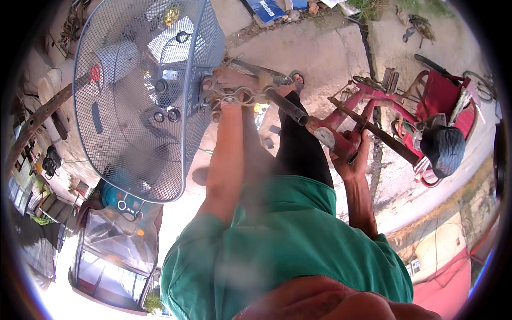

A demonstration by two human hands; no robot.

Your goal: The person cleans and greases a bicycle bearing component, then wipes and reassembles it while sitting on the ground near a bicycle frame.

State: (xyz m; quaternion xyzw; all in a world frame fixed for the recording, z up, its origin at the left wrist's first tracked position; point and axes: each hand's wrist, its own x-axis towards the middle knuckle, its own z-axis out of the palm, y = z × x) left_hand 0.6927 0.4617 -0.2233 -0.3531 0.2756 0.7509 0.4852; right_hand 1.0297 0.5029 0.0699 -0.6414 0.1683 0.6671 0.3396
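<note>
In the head view, my left hand (pixel 232 80) is closed round a rusty metal fork assembly (pixel 240 97) with clamps and bolts; most of its fingers are hidden behind the metal. A large grey mesh basket (pixel 212 45) is joined to this assembly at the left. From the assembly a bare dark tube (pixel 287 106) points to the right and down. My right hand (pixel 352 160) grips the open front end of a red tubular cycle frame (pixel 345 114), its fingers wrapped below the tube. The tube and the red frame are apart.
A red seat (pixel 440 98) with a dark bucket hat (pixel 444 149) is at the right, beside the frame. Blue packets (pixel 265 9) lie on the cracked concrete ground (pixel 325 50) ahead. A vehicle with a clear plastic cover (pixel 121 240) stands at the lower left. A wooden pole (pixel 40 118) leans behind the basket.
</note>
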